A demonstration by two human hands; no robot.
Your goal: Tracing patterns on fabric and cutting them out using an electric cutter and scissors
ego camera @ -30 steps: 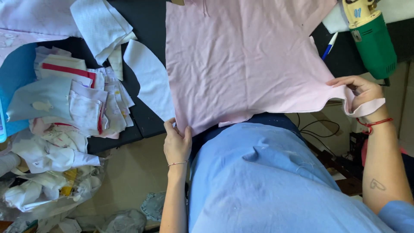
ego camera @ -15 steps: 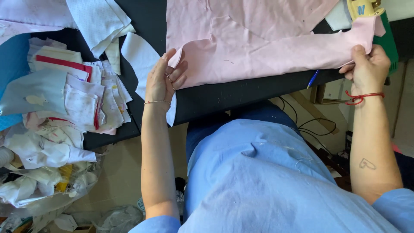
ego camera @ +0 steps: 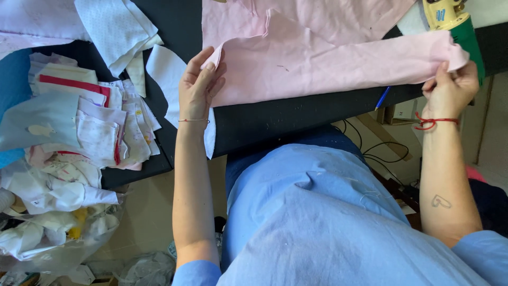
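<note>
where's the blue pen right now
In the head view the blue pen lies at the near edge of the black table, just under the folded pink cloth and left of the right hand.

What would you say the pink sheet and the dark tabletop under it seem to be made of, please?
The pink sheet looks like soft matte woven cloth, likely cotton: it folds and wrinkles between the left hand and right hand. The dark tabletop looks hard, black and matte, speckled with lint; its material is unclear.

Black work table under even light; beige floor below; black cables trail beside wooden furniture.
</note>
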